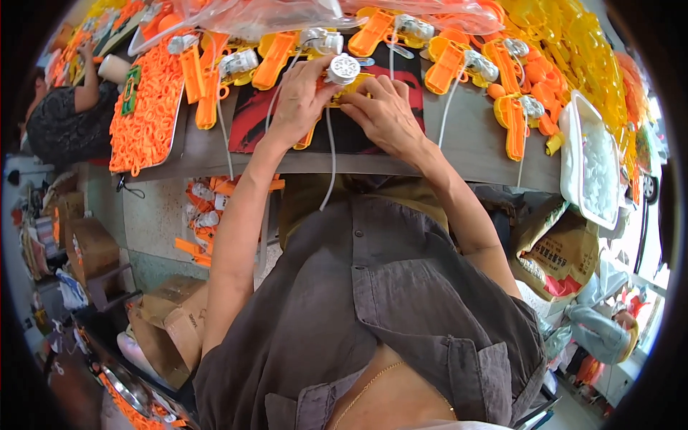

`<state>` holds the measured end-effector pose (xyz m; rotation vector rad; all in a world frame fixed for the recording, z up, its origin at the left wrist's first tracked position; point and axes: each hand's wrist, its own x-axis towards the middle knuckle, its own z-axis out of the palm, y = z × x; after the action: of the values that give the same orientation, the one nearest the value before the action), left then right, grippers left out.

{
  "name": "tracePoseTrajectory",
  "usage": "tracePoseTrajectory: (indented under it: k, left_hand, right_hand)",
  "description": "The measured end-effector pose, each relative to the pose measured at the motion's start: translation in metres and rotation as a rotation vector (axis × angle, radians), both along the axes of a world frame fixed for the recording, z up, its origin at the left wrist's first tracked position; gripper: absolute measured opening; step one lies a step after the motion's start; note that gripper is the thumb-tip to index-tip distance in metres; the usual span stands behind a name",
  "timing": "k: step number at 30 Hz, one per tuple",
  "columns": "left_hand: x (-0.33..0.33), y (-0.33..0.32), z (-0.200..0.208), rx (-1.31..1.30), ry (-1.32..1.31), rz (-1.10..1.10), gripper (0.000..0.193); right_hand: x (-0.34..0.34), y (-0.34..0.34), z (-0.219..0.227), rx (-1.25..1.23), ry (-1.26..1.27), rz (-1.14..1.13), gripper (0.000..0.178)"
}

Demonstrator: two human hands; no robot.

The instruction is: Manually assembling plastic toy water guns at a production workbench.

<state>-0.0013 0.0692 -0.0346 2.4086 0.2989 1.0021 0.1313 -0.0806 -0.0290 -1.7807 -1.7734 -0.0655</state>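
Over a red and black mat (247, 122) on the table, my two hands are closed on one toy gun. Its orange handle (307, 136) points toward me, and a thin white tube (331, 161) hangs down over the table edge. My left hand (297, 104) grips the toy's white round part (344, 69), which has a patterned face turned up. On the toy's yellow body (352, 89) rest the bent fingers of my right hand (390, 118). The fingertips partly hide where the white part meets the yellow body.
Similar orange and yellow toy guns (446, 68) line the table's back and sides. Left stands a tray of small orange rings (147, 115); right, a white bin (573, 154) of clear pieces. Yellow parts (559, 43) are heaped behind. Another person's arm (87, 79) shows far left.
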Motion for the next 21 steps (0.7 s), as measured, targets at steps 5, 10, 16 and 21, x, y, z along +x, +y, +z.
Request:
tracePoseTrajectory:
  k: [5,10,16,21]
  left_hand:
    - [-0.002,-0.002,0.006,-0.028,0.085,-0.019,0.046]
    - [-0.003,0.001,-0.001,-0.026,0.002,0.001,0.042]
    - [0.000,-0.003,0.006,-0.002,0.026,0.002,0.041]
    - [0.000,-0.002,0.004,0.005,0.022,-0.001,0.041]
  right_hand:
    - [-0.002,0.006,-0.008,0.035,0.072,-0.102,0.018]
    - [-0.016,0.012,-0.012,0.048,0.256,-0.195,0.014]
    - [-0.017,0.007,-0.010,0.142,0.256,-0.243,0.013]
    - [-0.021,0.006,-0.013,0.079,-0.007,-0.200,0.021]
